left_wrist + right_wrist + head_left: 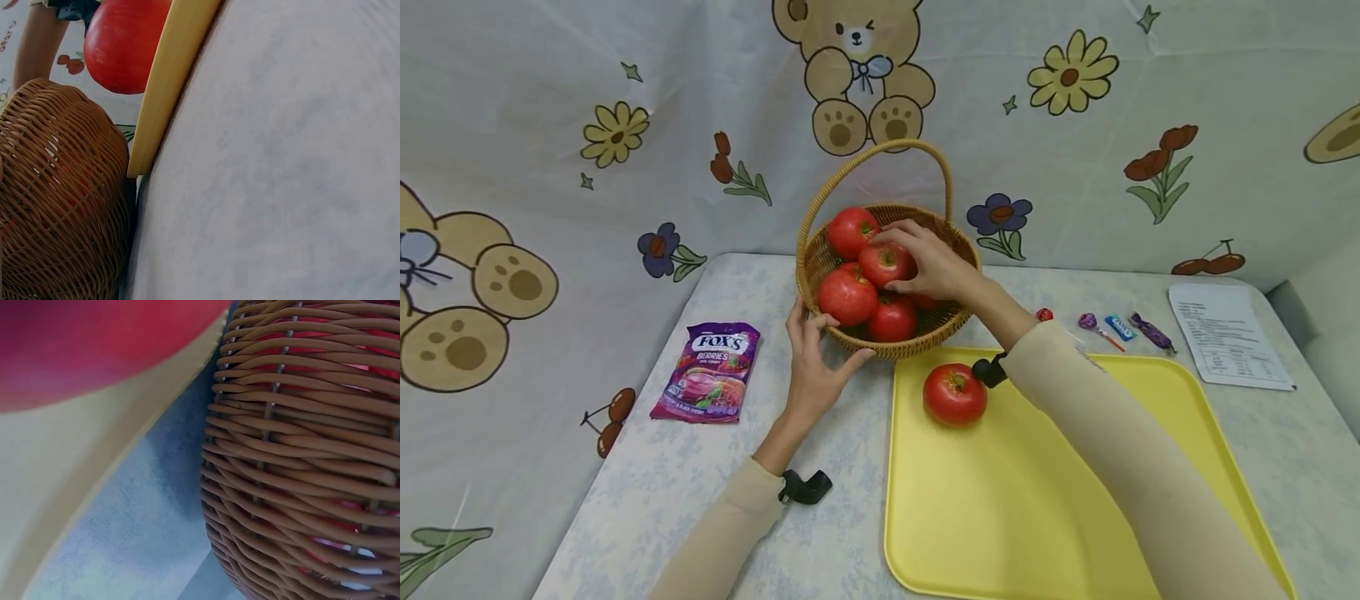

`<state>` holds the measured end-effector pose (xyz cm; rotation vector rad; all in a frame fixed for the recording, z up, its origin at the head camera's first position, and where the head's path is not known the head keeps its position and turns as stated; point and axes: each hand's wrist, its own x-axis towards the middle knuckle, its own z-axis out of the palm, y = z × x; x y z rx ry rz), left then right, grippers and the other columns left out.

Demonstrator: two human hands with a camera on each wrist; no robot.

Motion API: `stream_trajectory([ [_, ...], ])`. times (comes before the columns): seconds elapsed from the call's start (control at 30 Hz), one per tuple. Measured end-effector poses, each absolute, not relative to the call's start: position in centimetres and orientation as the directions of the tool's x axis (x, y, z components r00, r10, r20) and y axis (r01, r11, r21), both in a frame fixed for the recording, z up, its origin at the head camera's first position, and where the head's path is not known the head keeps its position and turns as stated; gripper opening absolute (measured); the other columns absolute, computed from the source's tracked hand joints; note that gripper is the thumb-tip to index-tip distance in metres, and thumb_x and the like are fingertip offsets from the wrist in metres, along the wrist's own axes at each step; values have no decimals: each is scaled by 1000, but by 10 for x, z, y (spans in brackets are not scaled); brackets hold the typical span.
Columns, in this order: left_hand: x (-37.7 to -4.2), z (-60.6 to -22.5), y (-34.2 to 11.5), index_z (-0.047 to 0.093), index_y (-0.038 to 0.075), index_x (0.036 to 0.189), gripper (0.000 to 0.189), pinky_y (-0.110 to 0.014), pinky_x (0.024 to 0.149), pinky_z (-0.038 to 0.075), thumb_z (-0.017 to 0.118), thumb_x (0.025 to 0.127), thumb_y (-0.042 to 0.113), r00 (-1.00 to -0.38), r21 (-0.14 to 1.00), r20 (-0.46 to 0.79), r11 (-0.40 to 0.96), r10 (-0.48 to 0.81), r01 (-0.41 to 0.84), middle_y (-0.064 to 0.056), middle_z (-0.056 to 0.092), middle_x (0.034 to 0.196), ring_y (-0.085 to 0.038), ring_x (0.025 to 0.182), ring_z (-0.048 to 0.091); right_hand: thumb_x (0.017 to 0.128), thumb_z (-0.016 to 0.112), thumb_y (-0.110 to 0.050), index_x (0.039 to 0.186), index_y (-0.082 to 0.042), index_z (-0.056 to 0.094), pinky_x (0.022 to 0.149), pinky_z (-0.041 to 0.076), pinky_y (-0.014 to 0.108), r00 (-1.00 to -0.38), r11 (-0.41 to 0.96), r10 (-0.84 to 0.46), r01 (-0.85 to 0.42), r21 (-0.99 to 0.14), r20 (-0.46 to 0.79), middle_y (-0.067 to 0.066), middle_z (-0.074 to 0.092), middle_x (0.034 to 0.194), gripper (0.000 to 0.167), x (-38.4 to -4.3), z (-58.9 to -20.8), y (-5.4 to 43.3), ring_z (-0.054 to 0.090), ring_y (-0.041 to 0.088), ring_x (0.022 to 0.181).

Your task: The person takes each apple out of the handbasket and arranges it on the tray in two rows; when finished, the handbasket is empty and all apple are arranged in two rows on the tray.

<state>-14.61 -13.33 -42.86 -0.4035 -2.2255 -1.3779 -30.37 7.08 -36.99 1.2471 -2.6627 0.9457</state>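
A wicker basket [917, 343] with a tall handle holds several red tomatoes. Inside it, my right hand [928, 260] grips one tomato [886, 265] from above, thumb on the near side and fingers over its top. My left hand [816, 362] holds the basket's front left side, fingers at the rim and thumb spread below. Another tomato [955, 394] sits on the yellow tray [985, 500], under my right wrist. The woven side of the basket [62, 187] shows close up in the left wrist view. In the right wrist view the basket wall [300, 450] hides the right hand's fingers.
A purple candy bag [709, 372] lies left of the basket. Behind the tray are a lollipop [1088, 321], a blue-wrapped candy [1120, 327] and a purple-wrapped candy [1152, 332]. A printed sheet [1228, 333] lies at the right. A patterned cloth [970, 100] hangs behind the table.
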Motion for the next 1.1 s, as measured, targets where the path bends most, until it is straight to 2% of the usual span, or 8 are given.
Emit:
stream_trajectory([
  [0.37,-147,-433,-135,43,-11,109,53,-56,109,38,82,77,1,-850,764,527,445,-13,467,-28,4,156,-42,149,7,75,86,-19,129,-14,59,105,45,45,-603,382,-662,-783,-491,446,6,51,135,60,-284,-349,87,47,23,127],
  [0.63,-147,-433,-135,44,-12,109,54,-57,109,38,83,75,1,-848,764,529,447,-20,466,-30,4,156,-44,149,8,75,86,-17,131,-16,58,100,49,46,-614,383,-636,-777,-500,468,6,49,138,63,-252,-337,119,44,24,130],
  [0.7,-147,-433,-134,44,-12,109,54,-57,109,38,83,75,0,-845,761,534,448,-20,470,-31,4,155,-46,148,9,74,86,-16,132,-16,57,97,52,41,-620,393,-627,-774,-497,471,6,48,138,64,-243,-336,130,45,23,130],
  [0.77,-147,-432,-134,44,-12,109,54,-58,109,38,84,75,1,-842,756,539,452,-18,474,-32,4,155,-47,147,9,73,87,-13,132,-15,58,94,52,31,-627,400,-618,-770,-497,475,6,48,138,65,-236,-336,142,45,22,130],
  [0.9,-147,-431,-134,44,-12,109,53,-58,108,38,83,75,1,-839,750,543,457,-15,478,-32,5,155,-48,147,9,70,88,-7,131,-13,58,91,46,11,-634,406,-606,-766,-498,480,8,49,137,68,-221,-337,167,46,23,128],
  [1.0,-146,-430,-133,44,-13,109,53,-58,108,39,83,76,1,-839,749,544,455,-9,481,-33,5,154,-49,147,10,68,89,-5,132,-12,57,91,42,6,-651,437,-592,-754,-490,474,9,50,136,71,-209,-339,186,49,24,124],
  [1.1,-145,-429,-133,44,-12,109,52,-59,107,39,83,76,1,-837,749,547,452,-7,485,-33,4,155,-49,146,11,66,90,-4,132,-13,56,87,44,6,-679,479,-577,-731,-486,453,8,50,135,74,-197,-342,203,52,21,118],
])
